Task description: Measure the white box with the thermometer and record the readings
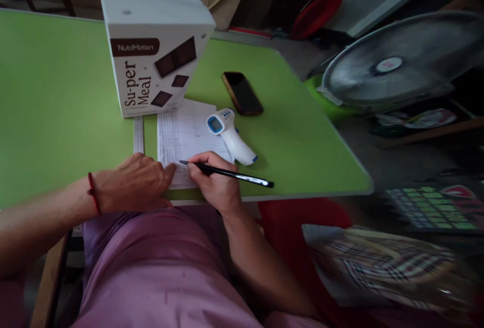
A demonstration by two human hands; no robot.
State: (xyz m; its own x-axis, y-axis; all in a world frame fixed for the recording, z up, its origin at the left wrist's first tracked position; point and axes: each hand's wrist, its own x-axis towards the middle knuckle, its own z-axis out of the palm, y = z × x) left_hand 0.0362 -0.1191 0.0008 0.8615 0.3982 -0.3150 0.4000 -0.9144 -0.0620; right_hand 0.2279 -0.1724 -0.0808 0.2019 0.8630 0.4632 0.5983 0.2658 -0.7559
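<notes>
My right hand (pixel 217 179) is closed around a black pen (pixel 234 175), its tip over the lower part of a white sheet of paper (pixel 192 139) with dense rows of writing. Lying across the table's near edge, my left hand (pixel 139 182) holds nothing. Its index finger reaches onto the paper close to the pen tip, and its thumb is apart below. A white and blue infrared thermometer (pixel 232 136) lies partly on the sheet's right side. The top left of the paper is hidden behind a white NutriMotion box (pixel 155 61) that stands upright.
A phone (pixel 242 93) lies on the green table (pixel 302 141) beyond the thermometer. To the right, off the table, are a large fan (pixel 389 66) and a plaid bag (pixel 385 267). A red chair (pixel 298 222) stands below the near edge.
</notes>
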